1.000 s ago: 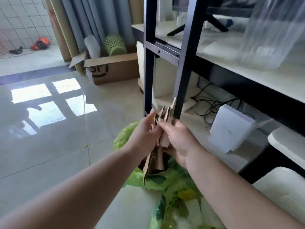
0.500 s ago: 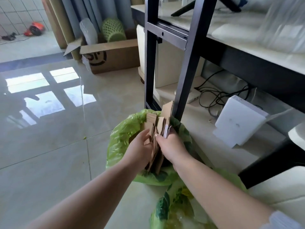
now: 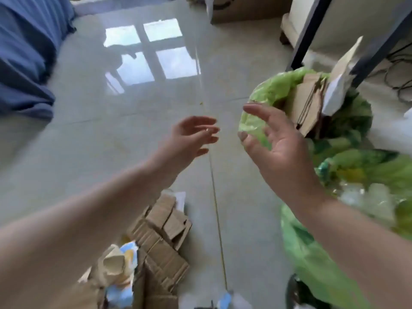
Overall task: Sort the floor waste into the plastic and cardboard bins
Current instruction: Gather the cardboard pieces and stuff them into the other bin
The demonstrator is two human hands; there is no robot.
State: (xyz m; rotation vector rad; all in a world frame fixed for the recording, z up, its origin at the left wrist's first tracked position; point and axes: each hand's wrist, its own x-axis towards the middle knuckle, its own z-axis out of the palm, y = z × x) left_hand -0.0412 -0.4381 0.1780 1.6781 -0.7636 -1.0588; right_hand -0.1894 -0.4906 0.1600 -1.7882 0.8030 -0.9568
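Observation:
Flattened cardboard pieces (image 3: 308, 105) stand upright in the far bin with the green liner (image 3: 267, 92) at the right. A nearer green-lined bin (image 3: 316, 259) at the lower right holds clear plastic waste (image 3: 356, 192). My left hand (image 3: 191, 137) hovers open over the floor, left of the far bin, holding nothing. My right hand (image 3: 274, 139) is open too, palm turned left, just in front of that bin's rim. More flattened cardboard (image 3: 165, 239) and crumpled paper and plastic wrappers (image 3: 120, 264) lie on the floor below my arms.
Black metal shelf legs (image 3: 310, 32) rise behind the far bin, with cables (image 3: 399, 81) on the floor beside them. A cardboard box (image 3: 243, 10) stands at the top. Blue fabric (image 3: 24, 54) covers the left side. The glossy tile floor (image 3: 116, 141) reflects a window.
Both hands let go of the cardboard bundle, which now stands in the far green-lined bin. The hands have drawn back and opened, and the view has swung down and left toward the floor waste.

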